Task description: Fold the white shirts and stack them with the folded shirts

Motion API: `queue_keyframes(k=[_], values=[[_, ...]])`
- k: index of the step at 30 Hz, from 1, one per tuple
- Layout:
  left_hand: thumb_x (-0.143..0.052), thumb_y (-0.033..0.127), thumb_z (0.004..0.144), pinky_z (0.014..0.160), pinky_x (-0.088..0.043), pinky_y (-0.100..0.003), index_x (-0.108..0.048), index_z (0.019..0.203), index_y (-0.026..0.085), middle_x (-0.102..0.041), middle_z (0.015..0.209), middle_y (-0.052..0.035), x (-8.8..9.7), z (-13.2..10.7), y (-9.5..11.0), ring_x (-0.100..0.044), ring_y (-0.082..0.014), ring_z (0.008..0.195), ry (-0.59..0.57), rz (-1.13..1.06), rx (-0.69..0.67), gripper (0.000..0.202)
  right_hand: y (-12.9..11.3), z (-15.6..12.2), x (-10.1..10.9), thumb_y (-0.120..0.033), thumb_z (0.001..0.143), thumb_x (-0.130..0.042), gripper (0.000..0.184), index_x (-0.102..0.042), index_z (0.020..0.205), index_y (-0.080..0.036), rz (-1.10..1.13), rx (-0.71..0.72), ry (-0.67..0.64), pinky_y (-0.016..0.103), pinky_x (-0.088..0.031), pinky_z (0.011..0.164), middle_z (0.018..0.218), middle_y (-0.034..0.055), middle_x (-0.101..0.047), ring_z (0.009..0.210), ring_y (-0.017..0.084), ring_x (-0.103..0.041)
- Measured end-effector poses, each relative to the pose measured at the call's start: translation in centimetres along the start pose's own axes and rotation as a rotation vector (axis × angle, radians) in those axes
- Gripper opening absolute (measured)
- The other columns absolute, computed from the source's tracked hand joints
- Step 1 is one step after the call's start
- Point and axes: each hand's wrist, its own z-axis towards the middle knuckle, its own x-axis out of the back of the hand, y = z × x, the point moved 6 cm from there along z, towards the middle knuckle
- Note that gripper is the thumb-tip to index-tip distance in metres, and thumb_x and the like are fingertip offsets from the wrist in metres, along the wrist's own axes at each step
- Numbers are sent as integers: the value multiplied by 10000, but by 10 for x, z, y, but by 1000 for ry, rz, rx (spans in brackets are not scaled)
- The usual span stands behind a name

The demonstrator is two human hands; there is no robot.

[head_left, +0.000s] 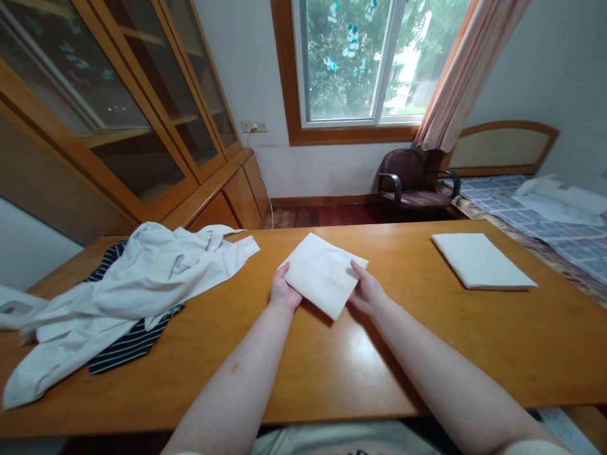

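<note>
Above the middle of the table I hold a flat, white, folded square (325, 273) that looks like cloth, tilted with one corner toward me. My left hand (285, 291) grips its left corner, thumb on top and fingers underneath. At the right corner, my right hand (366, 287) pinches it the same way; the fingers below are mostly hidden. To the right lies a similar but larger flat white folded piece (481, 260), apart from both hands.
A crumpled white shirt (142, 278) lies over black striped fabric (135, 347) on the left of the wooden table (227, 373). Beyond the table are a glass-door cabinet (142, 101), a brown armchair (408, 180) and a bed (526, 202) with white fabric on it.
</note>
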Motion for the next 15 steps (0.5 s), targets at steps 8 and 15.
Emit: queue_keyframes(k=[8,15], values=[[-534,269,792,741,-495,-344,-612,1048,191,-682,916,-48,-15,-11,-9,-646,-192,795,-127,-164,95,278,-21,-9,50,-129,764,-576,331,-594,1095,-128,227,-114,164,388,-524,897,975,106,-720,958,247,-664],[-462,290,847,645,-464,-290,-599,999,177,-654,969,-44,-13,-14,-11,-603,-135,708,-136,-112,144,233,-107,-31,148,-150,846,-454,307,-619,1103,-174,307,244,370,369,-479,943,1118,77,-677,1060,194,-618]])
